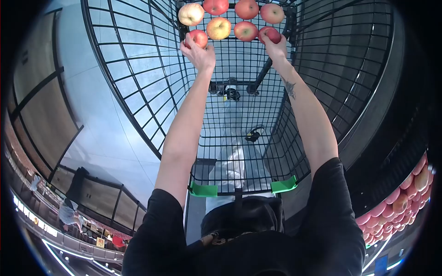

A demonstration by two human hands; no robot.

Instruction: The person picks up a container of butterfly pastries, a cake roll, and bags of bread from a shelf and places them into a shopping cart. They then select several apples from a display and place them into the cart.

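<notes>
Both my arms reach down into a black wire shopping cart. My left hand has its fingers curled round a red apple at the left end of the nearer row. At the right end of that row, my right hand grips another red apple. Between them sit a yellow-orange apple and a red-yellow apple. Behind is a second row, with a pale yellow apple at its left and a pinkish apple at its right.
Green corner pieces mark the cart's near rim, close to my body. A large heap of pinkish-red fruit is on a dark stand at the right. Smooth grey floor runs along the left, and a person is farther off there.
</notes>
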